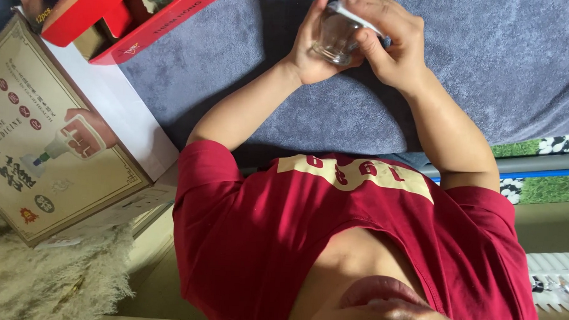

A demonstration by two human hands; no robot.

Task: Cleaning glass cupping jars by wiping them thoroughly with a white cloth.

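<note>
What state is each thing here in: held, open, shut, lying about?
left hand: closed around the glass cup
glass cup: clear, held up off the grey cloth
right hand: pinching the white tissue
white tissue: pressed against the cup
red box: open, glassware showing inside
beige box: shut, lying flat
grey cloth: spread out flat

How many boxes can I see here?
2: open red cardboard box, top left; beige printed cardboard box below it. More may be out of view.
</note>
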